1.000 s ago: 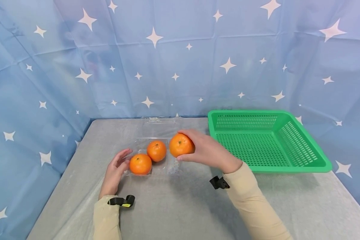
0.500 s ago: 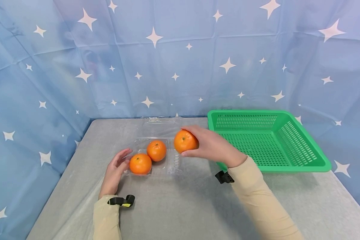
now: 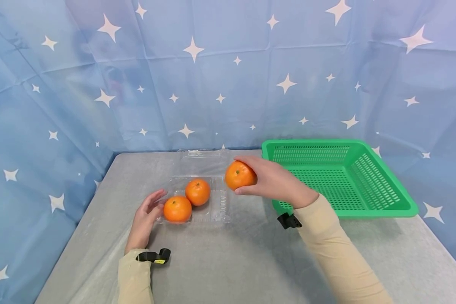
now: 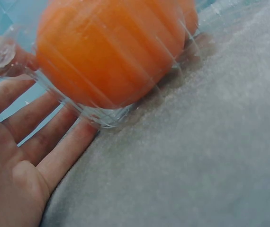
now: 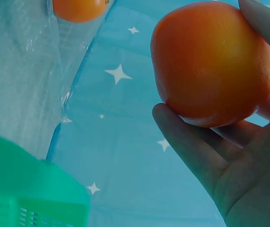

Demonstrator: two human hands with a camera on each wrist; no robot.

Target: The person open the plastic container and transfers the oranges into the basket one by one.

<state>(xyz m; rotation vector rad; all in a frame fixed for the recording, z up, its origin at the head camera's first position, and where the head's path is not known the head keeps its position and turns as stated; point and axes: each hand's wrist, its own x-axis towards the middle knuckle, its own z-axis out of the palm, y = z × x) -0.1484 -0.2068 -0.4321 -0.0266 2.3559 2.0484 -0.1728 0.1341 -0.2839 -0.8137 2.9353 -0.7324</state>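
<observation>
My right hand point(image 3: 277, 179) holds an orange point(image 3: 240, 175) in the air, fingers and thumb around its right side; in the right wrist view this orange point(image 5: 211, 64) fills the grasp. It hovers between a clear plastic clamshell box point(image 3: 217, 207) and a green basket point(image 3: 365, 213). Two more oranges lie in the open box, a front one point(image 3: 177, 209) and a rear one point(image 3: 197, 192). At the box's left side rests my left hand point(image 3: 142, 221). Its fingers point(image 4: 42, 139) extend along the outside of the clear wall in the left wrist view.
The box's transparent lid point(image 3: 201, 162) is folded back towards the rear table edge. A grey cloth covers the table point(image 3: 220, 261). Behind it hangs a blue curtain point(image 3: 228, 76) with white stars. The perforated basket takes up the right rear of the table.
My right hand has carried its orange right and slightly towards the back, away from the box. The left hand and the two boxed oranges have stayed in place.
</observation>
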